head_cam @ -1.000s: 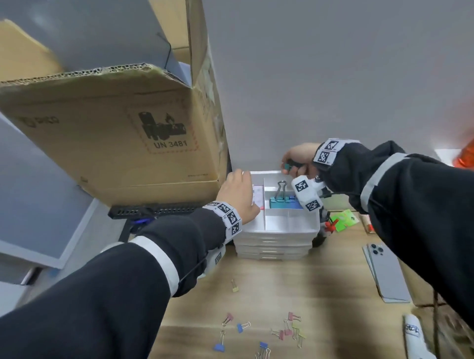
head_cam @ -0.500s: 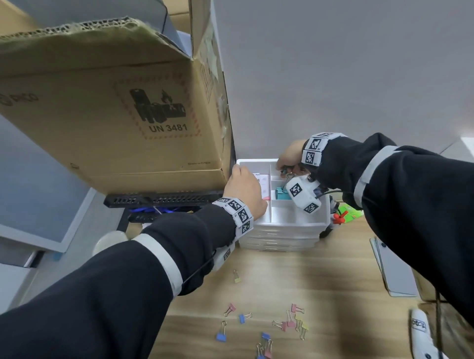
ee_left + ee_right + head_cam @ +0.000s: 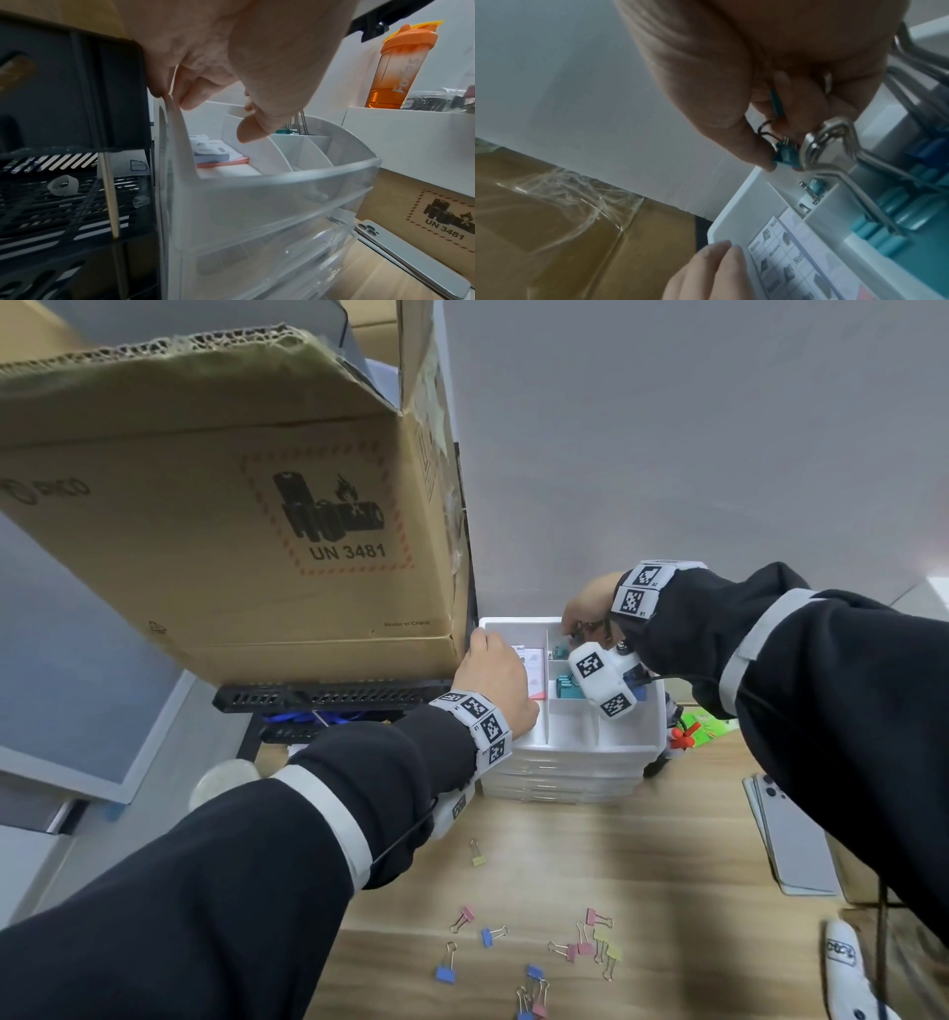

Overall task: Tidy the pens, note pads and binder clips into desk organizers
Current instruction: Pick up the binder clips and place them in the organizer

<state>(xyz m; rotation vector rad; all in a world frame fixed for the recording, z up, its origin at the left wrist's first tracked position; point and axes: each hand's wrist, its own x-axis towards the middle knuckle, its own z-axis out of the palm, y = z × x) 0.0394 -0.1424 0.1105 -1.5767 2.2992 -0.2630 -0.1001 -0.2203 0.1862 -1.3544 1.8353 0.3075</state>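
Observation:
A white drawer organizer point(image 3: 575, 748) stands against the wall. My left hand point(image 3: 495, 677) grips its left wall, fingers curled over the rim point(image 3: 174, 113) and thumb point(image 3: 250, 130) inside. Note pads point(image 3: 534, 666) lie in the left compartment point(image 3: 218, 155). Large teal binder clips point(image 3: 565, 689) fill the middle compartment point(image 3: 885, 221). My right hand point(image 3: 583, 614) hovers over the back compartment and pinches small teal binder clips point(image 3: 785, 156). One more small clip point(image 3: 813, 188) lies in that compartment. Several small coloured clips point(image 3: 583, 947) are scattered on the wooden desk.
A big cardboard box point(image 3: 231, 516) overhangs on the left, above a black mesh tray point(image 3: 328, 698). A silver phone point(image 3: 793, 834) lies right of the organizer, with a white marker point(image 3: 847, 973) nearer me. An orange bottle point(image 3: 401, 67) stands behind on the right.
My right hand has come down from the organizer's back rim to just over the back compartment. My left hand has stayed on the left wall.

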